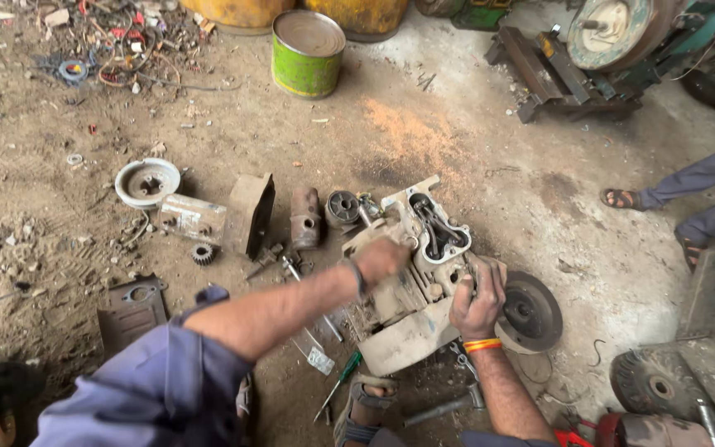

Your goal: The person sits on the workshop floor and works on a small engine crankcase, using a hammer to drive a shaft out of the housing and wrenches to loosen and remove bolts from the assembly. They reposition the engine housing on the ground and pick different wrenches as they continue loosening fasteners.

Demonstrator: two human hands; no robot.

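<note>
While the person crouched over the dirt floor, one engine block sat at the centre of the frame, tilted, its open top facing the upper right. The left hand lay closed on the block's upper left side; whether it held a tool could not be told. The right hand was clenched around the block's right edge, beside one dark flywheel. To the left lay one small gear, one white pulley and one green-handled screwdriver near the lower centre. One green drum stood at the upper centre. Two sandalled feet of another person showed at the right edge.
</note>
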